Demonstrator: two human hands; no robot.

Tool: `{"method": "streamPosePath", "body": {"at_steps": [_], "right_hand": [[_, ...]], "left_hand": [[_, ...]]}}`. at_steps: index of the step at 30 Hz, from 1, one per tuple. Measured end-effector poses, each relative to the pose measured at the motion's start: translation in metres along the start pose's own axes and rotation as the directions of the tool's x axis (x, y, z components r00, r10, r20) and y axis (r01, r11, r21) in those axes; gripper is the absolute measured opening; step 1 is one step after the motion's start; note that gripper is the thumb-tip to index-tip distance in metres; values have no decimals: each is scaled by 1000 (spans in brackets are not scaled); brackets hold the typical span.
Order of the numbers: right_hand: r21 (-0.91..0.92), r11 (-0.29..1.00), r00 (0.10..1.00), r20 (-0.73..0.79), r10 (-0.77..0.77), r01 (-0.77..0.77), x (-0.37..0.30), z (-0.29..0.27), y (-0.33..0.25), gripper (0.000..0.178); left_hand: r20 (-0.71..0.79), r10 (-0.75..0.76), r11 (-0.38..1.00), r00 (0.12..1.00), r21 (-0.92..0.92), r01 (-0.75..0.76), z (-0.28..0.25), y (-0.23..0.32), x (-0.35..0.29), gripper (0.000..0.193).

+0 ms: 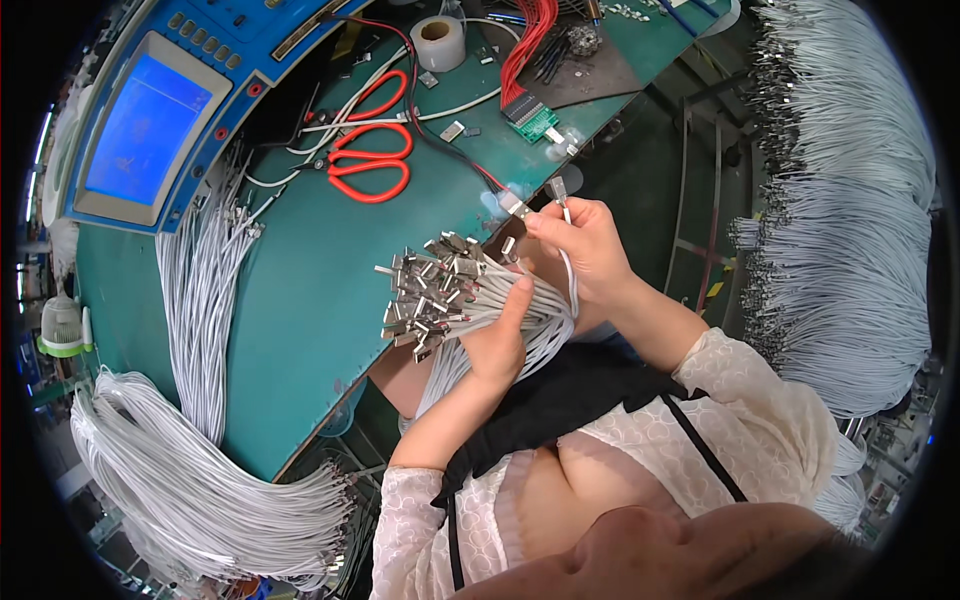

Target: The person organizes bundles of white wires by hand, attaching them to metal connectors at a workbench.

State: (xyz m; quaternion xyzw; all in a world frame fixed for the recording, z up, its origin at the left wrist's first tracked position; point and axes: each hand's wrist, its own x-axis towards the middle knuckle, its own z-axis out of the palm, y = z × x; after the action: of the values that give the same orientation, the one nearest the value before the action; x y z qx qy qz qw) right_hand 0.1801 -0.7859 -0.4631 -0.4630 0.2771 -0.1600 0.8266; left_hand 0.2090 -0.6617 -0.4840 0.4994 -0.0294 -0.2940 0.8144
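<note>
My left hand (497,345) is closed round a thick bundle of white cables (545,325), its thumb lying across the top. The bundle's bare metal connectors (430,295) fan out to the left above the bench edge. My right hand (590,250) is closed too, with thumb and forefinger pinching at a small metal connector (513,204) at the bench edge, where red and black wires end. A single white cable with a metal plug (558,188) rises by the right fingers, its cord running down across them toward the bundle. Whether the pinched connector is joined to another is hidden by the fingertips.
A blue tester with a lit screen (145,125) stands at the far left of the green bench (300,300). Red-handled scissors (370,160), a tape roll (438,45) and a green circuit board (530,118) lie beyond my hands. White cable bundles lie left (200,480) and hang right (840,250).
</note>
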Motion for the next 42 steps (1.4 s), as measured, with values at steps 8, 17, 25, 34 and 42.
{"method": "streamPosePath", "body": {"at_steps": [8,17,25,34,42], "right_hand": [[6,1000,1000,0,-18,18,5,1,4,12],[-118,989,983,144,111,-95,8,0,2,14],[-25,998,996,65,66,-64,-1,-1,-6,13],[-2,1000,1000,-17,17,-17,5,5,0,12],[63,988,987,89,136,-142,-3,14,-3,12]], "left_hand": [[-21,-4,1000,1000,2,5,2,-3,2,22],[-19,147,986,989,78,-145,14,1,9,24],[159,-59,998,985,45,52,-9,0,1,26],[-7,17,1000,1000,-23,-17,7,6,2,37],[153,16,999,988,-51,-9,3,5,0,37]]}}
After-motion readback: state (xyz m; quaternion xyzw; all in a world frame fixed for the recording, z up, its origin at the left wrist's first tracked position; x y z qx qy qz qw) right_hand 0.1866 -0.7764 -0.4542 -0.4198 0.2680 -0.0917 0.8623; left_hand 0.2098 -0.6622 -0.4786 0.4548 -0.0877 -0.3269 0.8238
